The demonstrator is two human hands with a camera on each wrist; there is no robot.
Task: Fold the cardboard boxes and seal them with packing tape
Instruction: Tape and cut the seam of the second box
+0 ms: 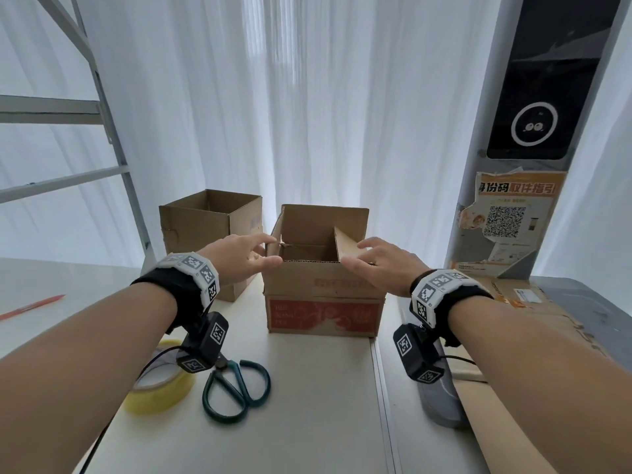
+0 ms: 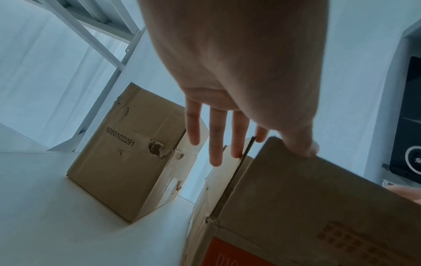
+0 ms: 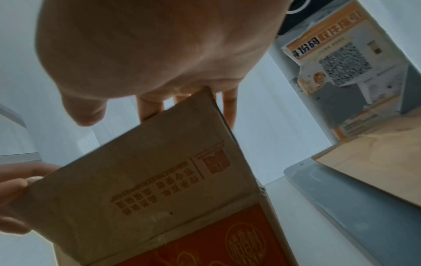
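Right hand (image 3: 148, 54) fingers straight behind box (image 3: 145, 180) flap edge; left hand (image 3: 16, 194) at far corner; poster (image 3: 337, 54) behind.

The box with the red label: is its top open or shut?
Open. The box shows its inside, its flaps stand up, and no tape crosses the top.

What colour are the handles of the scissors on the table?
Dark teal green; the scissors show best in the head view.

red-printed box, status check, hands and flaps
Left hand and right hand both open, fingers on the side flaps. Red-printed box top unfolded, unsealed. Tape roll and scissors lie untouched nearby.
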